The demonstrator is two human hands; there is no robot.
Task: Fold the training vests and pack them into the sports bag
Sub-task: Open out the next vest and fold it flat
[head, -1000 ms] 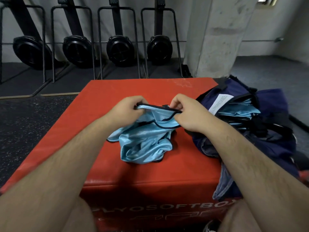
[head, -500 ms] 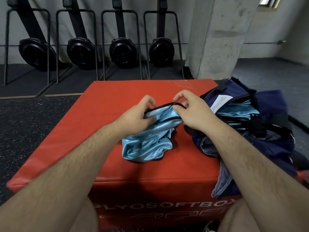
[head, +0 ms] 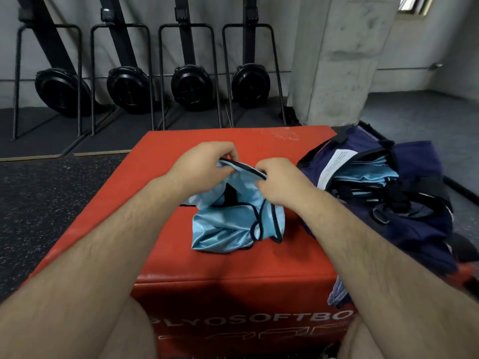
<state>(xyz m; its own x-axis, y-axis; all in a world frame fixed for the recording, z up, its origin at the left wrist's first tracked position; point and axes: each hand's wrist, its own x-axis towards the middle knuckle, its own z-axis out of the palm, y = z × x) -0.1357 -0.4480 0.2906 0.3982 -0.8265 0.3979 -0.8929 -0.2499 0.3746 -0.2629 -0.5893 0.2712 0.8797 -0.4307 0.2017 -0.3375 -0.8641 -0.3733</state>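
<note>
head view, left hand: the left hand (head: 204, 161) pinches the black-trimmed edge of the vest (head: 233, 221), fingers curled round the trim. half a second ago those fingers were loosened and shifting along it.
head view, right hand: the right hand (head: 282, 185) grips the same trim just beside the left hand, thumb and fingers closed on it. it too has taken a fresh hold.
vest, change: a second ago the light blue cloth lay crumpled low. now its top edge is lifted between the two hands and the cloth hangs from it, the lower part bunched on the red soft box (head: 233, 268).
meaning for the task: by my judgement the person has found an edge and is opening the vest out so it can be laid flat. the fold is not yet begun and this vest is not yet packed.
sports bag: the dark navy sports bag (head: 414, 216) sits open at the right side of the box, just beside the right forearm, in the same place as before.
folded vests: the folded vests (head: 363, 174) lie stacked in the bag's mouth next to a white label (head: 334, 164).
count, hands: two, both on the vest.
count, loose vests: one.
count, packed vests: several layers; the exact number cannot be told.
count, bags and boxes: one of each.
count, background: four rowing machines (head: 191, 86) stood on end by the wall, and one concrete pillar (head: 337, 60).
</note>
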